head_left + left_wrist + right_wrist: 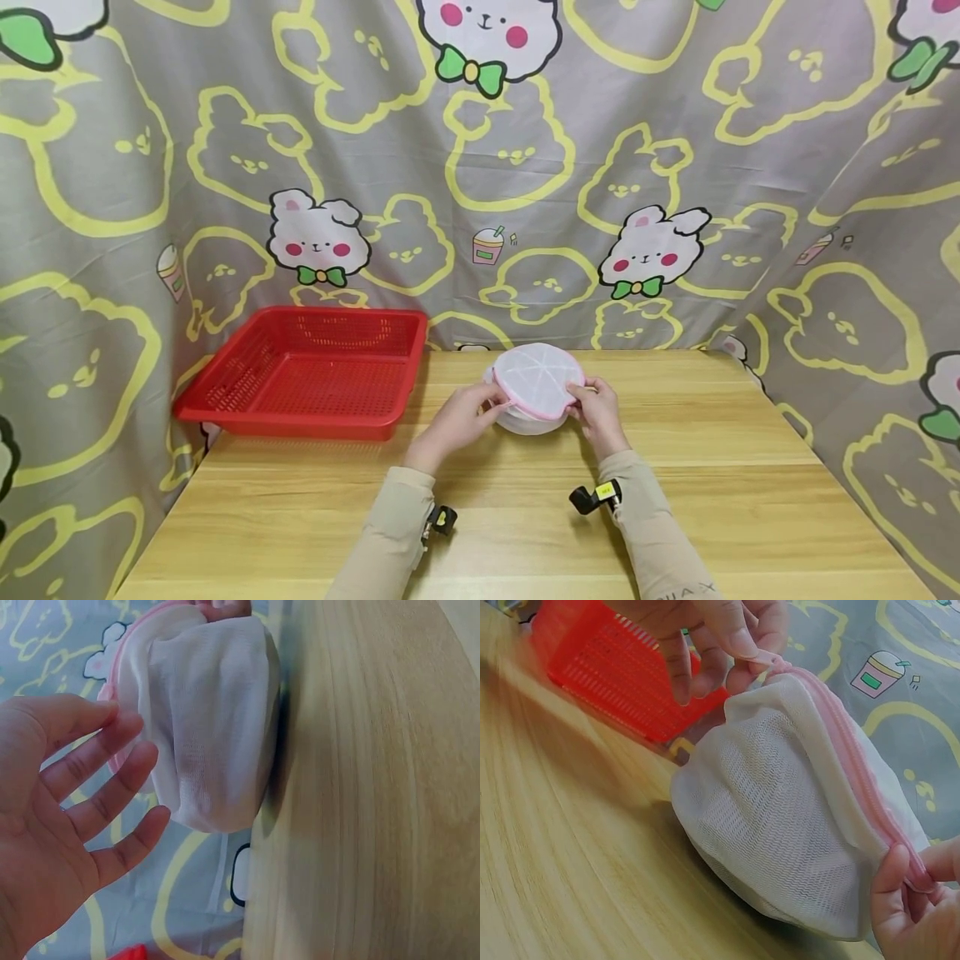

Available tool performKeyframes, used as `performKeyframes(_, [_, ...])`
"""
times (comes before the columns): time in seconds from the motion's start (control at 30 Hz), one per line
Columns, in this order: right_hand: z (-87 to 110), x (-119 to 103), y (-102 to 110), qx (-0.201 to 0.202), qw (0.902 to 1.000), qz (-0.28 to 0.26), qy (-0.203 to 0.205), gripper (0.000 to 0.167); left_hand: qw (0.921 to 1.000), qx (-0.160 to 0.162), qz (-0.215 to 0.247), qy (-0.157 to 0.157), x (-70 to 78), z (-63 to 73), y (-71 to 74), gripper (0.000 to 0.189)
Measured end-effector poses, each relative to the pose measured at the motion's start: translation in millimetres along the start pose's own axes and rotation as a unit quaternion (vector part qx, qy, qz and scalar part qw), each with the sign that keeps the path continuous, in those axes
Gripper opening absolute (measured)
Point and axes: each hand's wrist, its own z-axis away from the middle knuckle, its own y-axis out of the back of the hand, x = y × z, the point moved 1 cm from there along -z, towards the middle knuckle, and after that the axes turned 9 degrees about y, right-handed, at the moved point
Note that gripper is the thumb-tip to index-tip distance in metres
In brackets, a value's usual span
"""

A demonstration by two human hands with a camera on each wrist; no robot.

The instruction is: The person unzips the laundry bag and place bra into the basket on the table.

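Observation:
A white mesh laundry bag point(542, 379) with a pink zipper point(847, 754) along its rim rests on the table, its round lid tilted up toward me. My left hand point(457, 419) pinches a small pink tab point(766, 658) at the zipper's left end between thumb and forefinger. In the left wrist view the other fingers of that hand stay spread beside the bag's mesh wall. At the opposite end of the zipper, my right hand point(600, 414) pinches the pink edge with thumb and fingers. What the bag holds cannot be made out through the mesh.
To the left on the wooden table point(517, 533) stands a red plastic basket point(393, 425) with slotted walls. A grey patterned curtain point(480, 183) hangs behind the table and along both sides. Each wrist carries a small black camera.

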Motion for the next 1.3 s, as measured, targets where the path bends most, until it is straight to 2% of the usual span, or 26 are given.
performKeyframes(0.6, [4.2, 1.7, -6.4, 0.015, 0.9997, -0.019, 0.003, 0.015, 0.9999, -0.007, -0.013, -0.001, 9.4, 4.3, -0.4, 0.007])
performKeyframes(0.83, [4.4, 3.5, -7.2, 0.019, 0.9991, -0.036, -0.008, 0.015, 0.9999, -0.011, -0.010, 0.002, 9.5, 4.1, -0.7, 0.007])
performKeyframes(1.1, [3.0, 1.4, -5.7, -0.027, 0.9976, -0.051, -0.037, 0.015, 0.9984, -0.001, 0.002, 0.056, -1.0, 1.7, 3.2, 0.007])
performKeyframes(1.3, [0.9, -1.9, 0.0, -0.080, 0.9937, -0.049, -0.063, 0.021, 0.9977, 0.001, 0.011, 0.067, -6.8, 1.4, 11.4, 0.008])
